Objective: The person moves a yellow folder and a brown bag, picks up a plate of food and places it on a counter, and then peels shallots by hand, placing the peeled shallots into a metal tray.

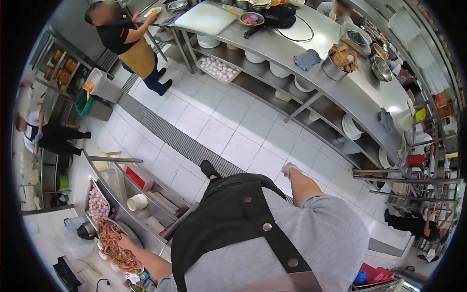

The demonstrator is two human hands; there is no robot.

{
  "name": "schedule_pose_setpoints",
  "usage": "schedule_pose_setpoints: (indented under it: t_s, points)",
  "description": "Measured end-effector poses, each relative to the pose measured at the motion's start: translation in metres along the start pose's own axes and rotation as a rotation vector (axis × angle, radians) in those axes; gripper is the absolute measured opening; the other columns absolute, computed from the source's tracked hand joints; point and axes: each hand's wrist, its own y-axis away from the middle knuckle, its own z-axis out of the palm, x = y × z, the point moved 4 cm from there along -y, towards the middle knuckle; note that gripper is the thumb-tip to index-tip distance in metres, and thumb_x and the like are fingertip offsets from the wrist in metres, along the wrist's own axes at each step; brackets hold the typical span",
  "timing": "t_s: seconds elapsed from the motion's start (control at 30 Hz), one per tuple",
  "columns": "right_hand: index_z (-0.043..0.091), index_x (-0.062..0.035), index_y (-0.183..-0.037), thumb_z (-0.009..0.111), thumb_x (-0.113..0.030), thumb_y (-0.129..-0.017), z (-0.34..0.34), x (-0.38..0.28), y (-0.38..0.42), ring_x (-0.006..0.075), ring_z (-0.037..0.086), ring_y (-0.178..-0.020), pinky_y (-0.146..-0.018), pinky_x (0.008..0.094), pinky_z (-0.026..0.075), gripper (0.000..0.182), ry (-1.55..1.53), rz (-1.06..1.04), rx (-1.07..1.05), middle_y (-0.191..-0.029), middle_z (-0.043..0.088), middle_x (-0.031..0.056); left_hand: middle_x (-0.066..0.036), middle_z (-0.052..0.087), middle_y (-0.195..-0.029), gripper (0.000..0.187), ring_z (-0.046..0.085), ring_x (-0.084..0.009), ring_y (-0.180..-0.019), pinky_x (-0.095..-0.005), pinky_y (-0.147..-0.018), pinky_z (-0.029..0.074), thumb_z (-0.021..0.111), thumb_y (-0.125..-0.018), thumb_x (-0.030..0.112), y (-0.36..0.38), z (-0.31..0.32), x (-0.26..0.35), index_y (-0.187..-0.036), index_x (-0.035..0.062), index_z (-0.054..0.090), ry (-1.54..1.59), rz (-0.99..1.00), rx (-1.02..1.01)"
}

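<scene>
My left hand [127, 243] reaches into a heap of reddish-brown shredded meat [114, 250] on the counter at lower left. Its fingers close on the meat and are partly hidden by it. Behind the hand shows the grey rim of a round metal bowl [132, 233]. A metal tray of chopped pink-purple onions [98, 203] lies just beyond the meat. Out to the right, over the floor, hangs my right hand [289, 168] in a clear plastic glove. Its fingers look loose, with nothing visible in them.
A long steel table [277, 53] runs along the far side, bearing a cutting board [206, 18] and a pot of brown food [335, 70]. A tray of eggs [219, 69] sits on its lower shelf. Co-workers stand at upper left, far left and right. A floor grate [170, 131] crosses the tiles.
</scene>
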Motion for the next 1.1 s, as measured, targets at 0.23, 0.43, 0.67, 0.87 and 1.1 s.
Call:
schedule_pose_setpoints:
  t_s: [0.23,0.43,0.67,0.87,1.1]
  points:
    - [0.073,-0.0005,-0.086,0.059,-0.018,-0.076,-0.054,-0.136,0.050,0.0351,0.069,-0.080,-0.071,0.0443,0.055,0.025,0.134,-0.314,0.213,-0.087,0.071,0.0213,-0.026,0.070,-0.103,0.059,0.067,-0.0419,-0.097,-0.0492,-0.084,0.053,0.061,-0.089,0.052,0.018,-0.017,0.025,-0.105,-0.0050,0.068,-0.007,-0.040,-0.017]
    - [0.075,-0.0024,-0.092,0.058,-0.021,-0.077,-0.048,-0.165,0.079,0.0363,0.070,-0.093,-0.079,0.0446,0.056,0.029,0.100,-0.353,0.190,-0.098,0.072,0.0211,-0.027,0.068,-0.108,0.060,0.066,-0.0423,-0.099,-0.0500,-0.086,0.051,0.053,-0.093,0.051,0.005,0.004,0.009,-0.113,-0.0045,0.066,0.083,-0.026,0.091]
    - [0.076,-0.0063,-0.094,0.060,-0.021,-0.078,0.004,-0.110,0.050,0.0343,0.071,-0.092,-0.080,0.0434,0.057,0.028,0.187,-0.155,0.078,-0.101,0.072,0.0198,-0.026,0.068,-0.109,0.053,0.066,-0.0422,-0.100,-0.0499,-0.088,0.050,0.051,-0.094,0.045,0.006,0.000,0.016,-0.115,-0.0015,0.067,0.111,-0.027,0.079]
    - [0.077,-0.0116,-0.098,0.063,-0.019,-0.079,0.054,-0.062,-0.047,0.0347,0.071,-0.091,-0.077,0.0430,0.058,0.025,0.373,-0.233,0.114,-0.099,0.073,0.0170,-0.022,0.069,-0.111,0.044,0.065,-0.0411,-0.102,-0.0491,-0.090,0.049,0.049,-0.093,0.036,0.016,-0.014,0.032,-0.115,0.0028,0.069,-0.116,0.060,0.111]
    - [0.077,-0.0111,-0.099,0.061,-0.015,-0.081,0.036,-0.081,-0.011,0.0357,0.070,-0.094,-0.077,0.0439,0.058,0.024,0.391,-0.304,0.155,-0.103,0.072,0.0171,-0.021,0.070,-0.108,0.040,0.068,-0.0395,-0.096,-0.0476,-0.084,0.053,0.052,-0.092,0.032,0.018,-0.010,0.043,-0.112,0.0020,0.070,0.089,-0.008,0.079]
